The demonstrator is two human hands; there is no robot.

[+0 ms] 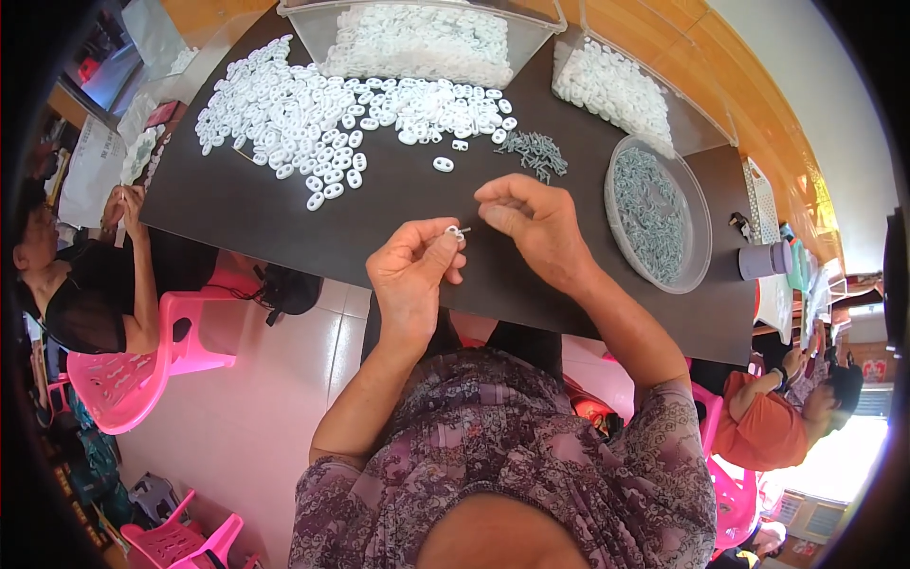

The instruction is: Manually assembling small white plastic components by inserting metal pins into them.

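My left hand (408, 270) pinches a small white oval piece with two holes (456, 234) between thumb and fingers, above the table's near side. A thin screw-like pin (464, 229) sticks out of that piece toward the right. Just to the right, my right hand (540, 228) hovers apart from it with curled fingers, thumb near the index finger; whatever they may hold is hidden. Beyond both hands, one loose white oval piece (443, 164) lies on the dark table (379, 204). A heap of like pieces (284, 104) spreads behind it, beside a small pile of grey screws (533, 152).
A round clear tub (703, 237) of grey screws stands at the right, with a greyish-purple lidded jar (764, 260) past it. Clear bins (559, 21) of white pieces line the far edge. Co-workers sit at left and right; a pink chair (142, 379) is at left.
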